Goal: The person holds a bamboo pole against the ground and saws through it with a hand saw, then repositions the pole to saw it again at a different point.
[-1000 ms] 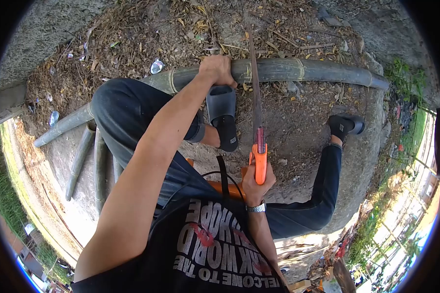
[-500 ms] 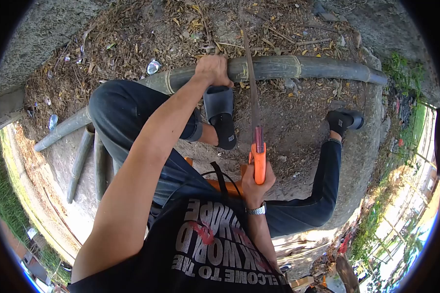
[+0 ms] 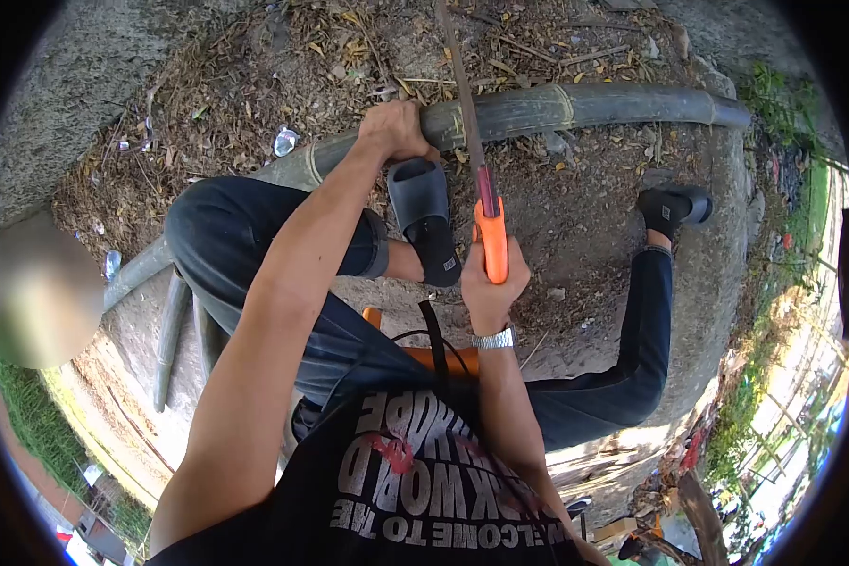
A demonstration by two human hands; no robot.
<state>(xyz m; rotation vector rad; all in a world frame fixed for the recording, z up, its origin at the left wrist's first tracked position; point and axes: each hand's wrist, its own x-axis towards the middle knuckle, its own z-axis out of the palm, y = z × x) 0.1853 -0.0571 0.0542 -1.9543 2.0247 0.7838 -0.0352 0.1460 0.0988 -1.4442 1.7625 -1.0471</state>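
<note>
Handsaw (image 3: 475, 148) apparently against bamboo pole (image 3: 524, 113)

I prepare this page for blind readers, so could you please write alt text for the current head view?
A right hand holds an orange-handled handsaw across a bamboo pole, while the left hand grips the pole beside it. Nearby are a foot in a dark slide sandal and dry leaves on dirt.

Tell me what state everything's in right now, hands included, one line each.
Left hand: gripping the pole
Right hand: closed around the saw's handle
Saw: blade across the pole
Pole: any cut's depth unclear
Watch: fastened on right wrist
Sandals: worn over socks
</note>
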